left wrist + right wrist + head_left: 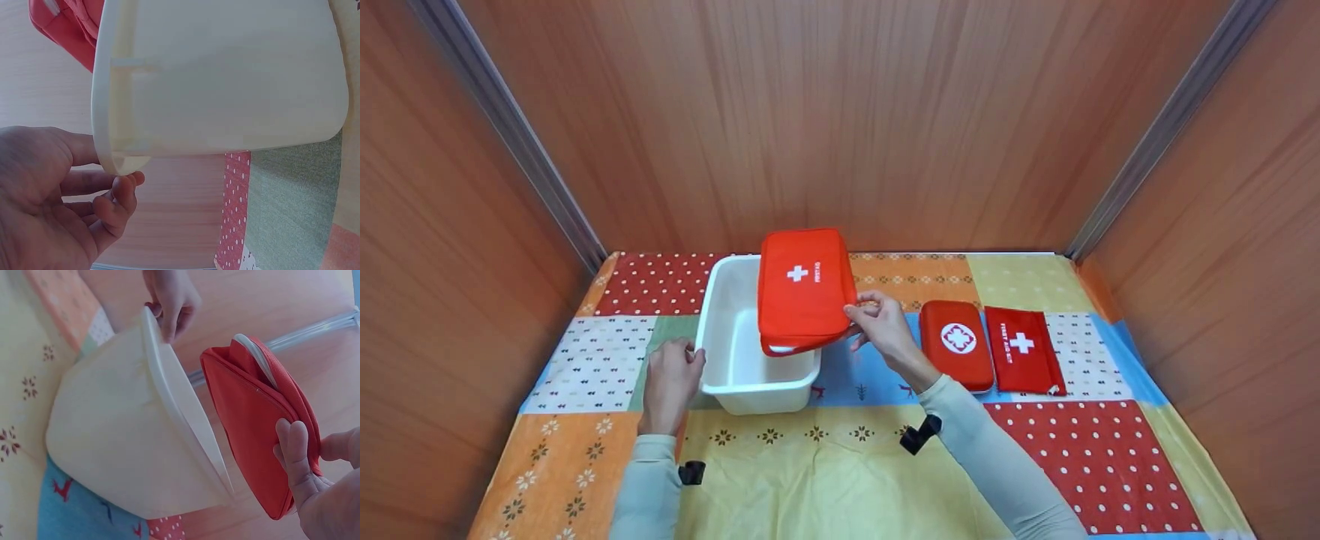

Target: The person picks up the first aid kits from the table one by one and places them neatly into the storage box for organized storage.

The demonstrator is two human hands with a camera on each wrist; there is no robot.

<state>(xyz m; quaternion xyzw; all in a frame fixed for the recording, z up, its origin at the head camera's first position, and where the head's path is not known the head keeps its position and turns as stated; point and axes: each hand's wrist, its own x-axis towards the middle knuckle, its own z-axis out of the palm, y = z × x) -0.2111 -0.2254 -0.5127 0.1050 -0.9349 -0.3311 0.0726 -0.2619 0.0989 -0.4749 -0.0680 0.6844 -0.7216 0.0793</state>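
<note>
My right hand (883, 325) pinches the right edge of a bright red first aid pouch (804, 285) with a white cross, thumb on its face and fingers behind. In the head view the pouch appears over the right part of a white plastic bin (727, 322); the right wrist view shows the pouch (247, 433) raised above the rim, apart from it. My left hand (671, 379) grips the bin's left rim, and in the left wrist view its thumb and fingers (115, 205) are around that rim. The part of the bin's inside that shows holds nothing.
Right of the bin lie a hard red case (939, 352) with a white round emblem and a flat dark red first aid pouch (1027, 371), side by side. A patchwork cloth (840, 450) covers the table. Wood-grain panels (840, 127) enclose the back and both sides.
</note>
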